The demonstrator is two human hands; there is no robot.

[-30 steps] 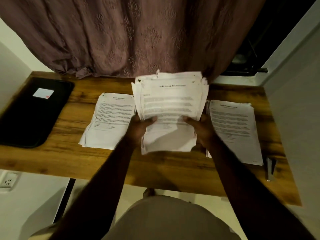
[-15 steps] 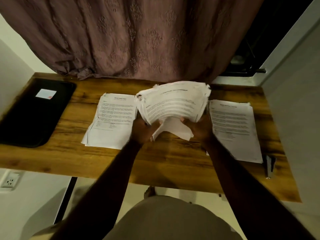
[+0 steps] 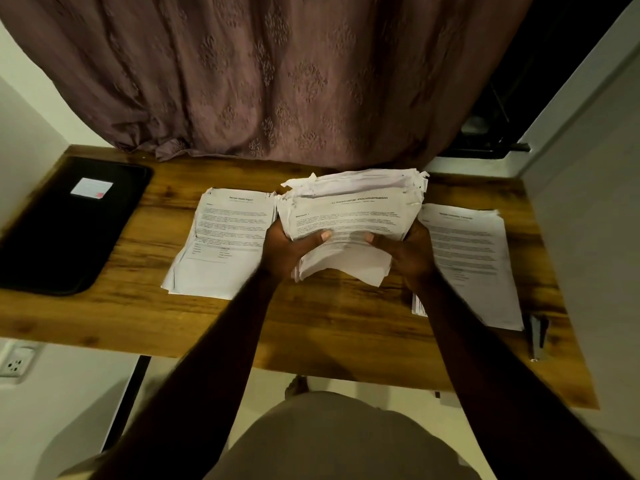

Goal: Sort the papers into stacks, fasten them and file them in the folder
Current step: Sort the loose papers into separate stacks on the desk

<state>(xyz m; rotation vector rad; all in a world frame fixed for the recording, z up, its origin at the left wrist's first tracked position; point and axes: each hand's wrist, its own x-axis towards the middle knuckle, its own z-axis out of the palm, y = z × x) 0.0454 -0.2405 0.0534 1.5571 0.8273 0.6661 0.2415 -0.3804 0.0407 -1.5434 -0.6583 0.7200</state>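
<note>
Both hands, left hand (image 3: 284,249) and right hand (image 3: 407,252), grip the thick white paper stack (image 3: 349,220), fingers curled round it, above mid wooden worktop (image 3: 329,327).

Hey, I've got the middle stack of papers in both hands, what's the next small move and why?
Probably tap the middle stack on the table to square it: your left hand and right hand grip it, its far edges look ragged, and the stapler lies nearby at right.
</note>
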